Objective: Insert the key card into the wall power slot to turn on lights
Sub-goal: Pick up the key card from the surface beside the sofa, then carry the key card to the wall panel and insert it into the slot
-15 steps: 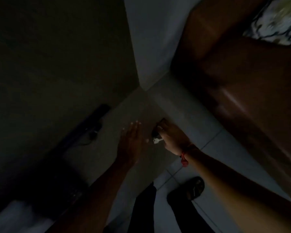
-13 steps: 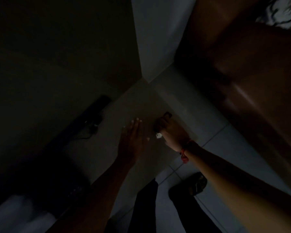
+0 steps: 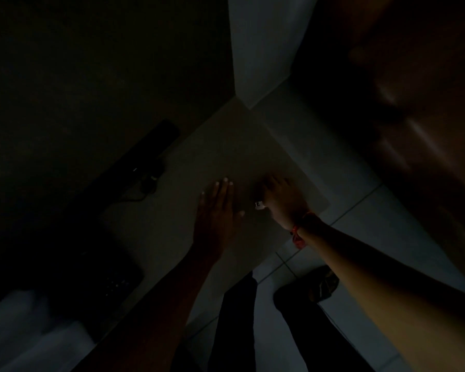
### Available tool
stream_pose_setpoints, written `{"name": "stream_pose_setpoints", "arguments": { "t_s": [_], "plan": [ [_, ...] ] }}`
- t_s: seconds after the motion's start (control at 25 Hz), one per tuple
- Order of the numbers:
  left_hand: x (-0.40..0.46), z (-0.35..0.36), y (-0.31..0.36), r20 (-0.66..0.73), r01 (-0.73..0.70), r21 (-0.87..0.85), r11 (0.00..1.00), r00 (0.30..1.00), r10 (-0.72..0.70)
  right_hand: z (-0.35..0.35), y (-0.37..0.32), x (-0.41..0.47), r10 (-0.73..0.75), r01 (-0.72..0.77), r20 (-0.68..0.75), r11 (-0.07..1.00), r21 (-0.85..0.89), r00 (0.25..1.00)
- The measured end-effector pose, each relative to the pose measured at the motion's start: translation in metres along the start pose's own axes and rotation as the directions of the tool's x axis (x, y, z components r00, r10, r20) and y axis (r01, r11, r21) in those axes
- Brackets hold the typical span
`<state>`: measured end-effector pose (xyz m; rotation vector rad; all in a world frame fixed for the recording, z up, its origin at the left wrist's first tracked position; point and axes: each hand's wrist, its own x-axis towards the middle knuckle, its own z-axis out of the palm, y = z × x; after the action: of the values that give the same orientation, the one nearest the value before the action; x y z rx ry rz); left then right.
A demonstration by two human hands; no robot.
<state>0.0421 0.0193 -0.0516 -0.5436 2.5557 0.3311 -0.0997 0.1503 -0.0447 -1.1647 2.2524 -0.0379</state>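
step: picking card off the table (image 3: 226, 146) | left hand (image 3: 216, 210) flat, fingers spread | right hand (image 3: 283, 202) curled on a small white item (image 3: 259, 205); card itself not discernible in the dark | advice: confirm a firm edge pinch before lifting; slot not in view

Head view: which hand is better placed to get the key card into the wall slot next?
Right. The right hand is curled against the wall, gripping a small pale object, possibly the card's tag. The left hand is open, flat and empty. The slot itself is too dark to make out.
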Motion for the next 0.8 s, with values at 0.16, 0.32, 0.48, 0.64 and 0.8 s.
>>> {"name": "stream_pose_setpoints", "arguments": {
  "t_s": [0.16,0.32,0.48,0.64,0.8],
  "plan": [
    [-0.005,-0.015,0.006,0.005,-0.023,0.017,1.000,1.000,0.023,-0.015,0.002,-0.018,0.096,-0.082,-0.086,0.985,0.153,0.992],
    [-0.010,-0.062,0.023,-0.035,-0.087,0.038,0.995,0.995,0.088,-0.070,0.006,-0.047,0.138,-0.090,-0.184,0.966,0.244,0.973],
    [-0.012,-0.149,0.050,-0.130,-0.160,0.020,0.987,0.978,0.161,-0.153,0.016,-0.083,0.235,-0.118,-0.250,0.905,0.408,0.939],
    [-0.015,-0.259,0.084,-0.236,-0.217,0.149,0.965,0.940,0.248,-0.257,0.026,-0.124,0.309,-0.119,-0.338,0.869,0.480,0.889],
    [-0.029,-0.387,0.122,-0.326,-0.254,0.225,0.941,0.890,0.318,-0.379,0.028,-0.178,0.317,-0.061,-0.493,0.882,0.467,0.810]
  ]
}}
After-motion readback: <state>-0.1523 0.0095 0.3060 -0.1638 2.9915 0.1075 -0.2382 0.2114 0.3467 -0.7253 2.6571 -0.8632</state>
